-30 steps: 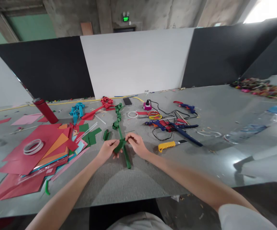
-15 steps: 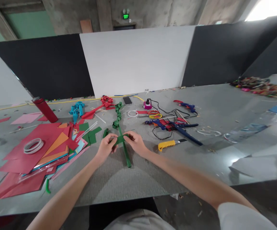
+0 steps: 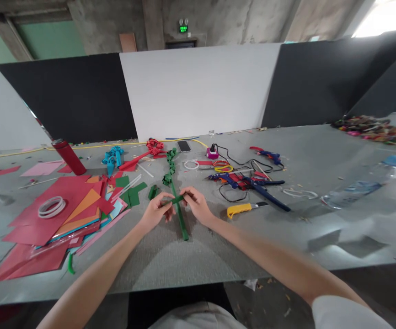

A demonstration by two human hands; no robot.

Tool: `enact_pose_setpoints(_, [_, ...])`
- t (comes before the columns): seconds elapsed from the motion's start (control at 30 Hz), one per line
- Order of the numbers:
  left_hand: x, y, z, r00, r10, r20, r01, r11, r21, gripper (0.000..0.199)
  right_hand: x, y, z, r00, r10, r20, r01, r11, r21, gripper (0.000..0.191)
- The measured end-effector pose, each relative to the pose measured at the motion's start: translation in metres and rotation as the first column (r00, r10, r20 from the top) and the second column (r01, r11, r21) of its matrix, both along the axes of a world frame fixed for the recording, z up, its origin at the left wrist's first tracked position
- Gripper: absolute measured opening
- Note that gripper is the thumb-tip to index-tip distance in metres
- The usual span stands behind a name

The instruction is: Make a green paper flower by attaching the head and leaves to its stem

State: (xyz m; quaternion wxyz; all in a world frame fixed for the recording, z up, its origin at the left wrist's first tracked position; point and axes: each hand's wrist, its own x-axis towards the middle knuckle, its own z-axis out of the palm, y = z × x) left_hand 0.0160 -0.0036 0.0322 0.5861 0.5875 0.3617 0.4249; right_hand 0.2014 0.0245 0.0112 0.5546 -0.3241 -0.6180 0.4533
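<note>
Between my hands is a small green paper strip (image 3: 177,199), held across a green paper-covered stem (image 3: 182,224). My left hand (image 3: 157,210) pinches the strip's left end, and my right hand (image 3: 197,205) pinches its right end. From the stem's far end a chain of folded green paper pieces (image 3: 170,167) runs away from me on the table. Just left of the strip lies a rolled green paper piece (image 3: 152,192). Cut green paper pieces (image 3: 132,194) and white sticks (image 3: 126,188) are farther left.
Coloured paper sheets (image 3: 52,219) with white tape rings (image 3: 51,207) cover the left, beside a red bottle (image 3: 69,156). On the right lie a yellow utility knife (image 3: 242,209), blue pliers (image 3: 266,193), a glue gun (image 3: 223,179) and cords. A phone (image 3: 184,146) lies farther back.
The strip was wide and flat across the stem; now it looks narrower, turned or folded down around it. My hands stay close to the stem. The view has tilted slightly.
</note>
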Motion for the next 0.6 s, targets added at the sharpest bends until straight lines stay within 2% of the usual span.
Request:
enact_pose_setpoints(0.17, [-0.009,0.000,0.001,0.990,-0.107,0.094,0.110,0.993,-0.031,0.029,0.000,-0.002,0.002,0.999,-0.013,0.046,0.013,1.000,0.006,0.011])
enact_pose_setpoints(0.27, [-0.011,0.001,-0.001,0.977,-0.170,0.128,0.182,0.980,-0.084,0.040,0.000,-0.005,0.000,0.994,-0.021,0.108,0.016,0.999,0.042,0.012])
enact_pose_setpoints(0.33, [-0.009,0.002,-0.003,0.987,-0.140,0.076,0.150,0.979,-0.139,0.049,0.000,-0.006,-0.001,0.986,-0.017,0.165,0.005,0.997,0.077,0.014])
enact_pose_setpoints(0.4, [-0.005,0.003,-0.006,0.995,-0.103,-0.007,0.101,0.983,-0.154,0.051,0.001,-0.008,-0.001,0.974,-0.019,0.224,-0.007,0.993,0.114,0.016])
enact_pose_setpoints(0.5, [0.000,0.004,-0.011,0.989,-0.114,-0.092,0.104,0.989,-0.101,0.044,0.001,-0.010,-0.002,0.960,-0.025,0.277,-0.017,0.989,0.146,0.018])
enact_pose_setpoints(0.6, [0.001,0.006,-0.015,0.985,-0.121,-0.119,0.115,0.992,-0.058,0.041,0.001,-0.009,-0.003,0.974,-0.028,0.225,0.001,0.993,0.118,0.020])
